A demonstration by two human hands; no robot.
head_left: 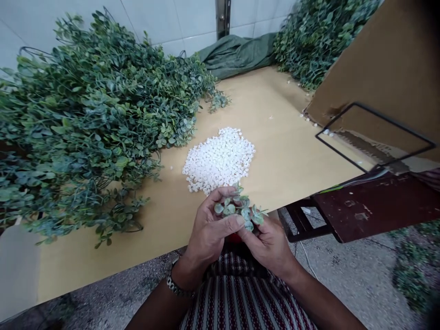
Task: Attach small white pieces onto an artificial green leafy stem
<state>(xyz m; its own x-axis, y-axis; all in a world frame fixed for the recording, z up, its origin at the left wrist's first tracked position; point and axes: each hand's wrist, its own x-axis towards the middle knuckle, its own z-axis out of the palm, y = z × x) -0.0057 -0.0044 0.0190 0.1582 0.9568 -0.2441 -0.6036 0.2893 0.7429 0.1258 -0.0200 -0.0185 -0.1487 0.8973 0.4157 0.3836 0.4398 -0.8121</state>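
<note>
Both hands meet over the table's front edge around a small sprig of artificial leaves (245, 211). My left hand (215, 224) is closed on its left side, thumb lying over the leaves and fingers curled behind. My right hand (270, 243) pinches its lower right part, with the fingertips partly hidden by the leaves. Just beyond the hands is a pile of small white plastic pieces (222, 158), spread on the tan tabletop (282, 156). Whether either hand also holds a white piece cannot be made out.
A large heap of artificial greenery (113, 101) covers the left of the table, with another bunch (319, 41) at the back right. A green cloth (237, 55) lies along the wall. On the right stand a cardboard box (385, 68), a black wire frame (395, 119) and a dark red stool (378, 206).
</note>
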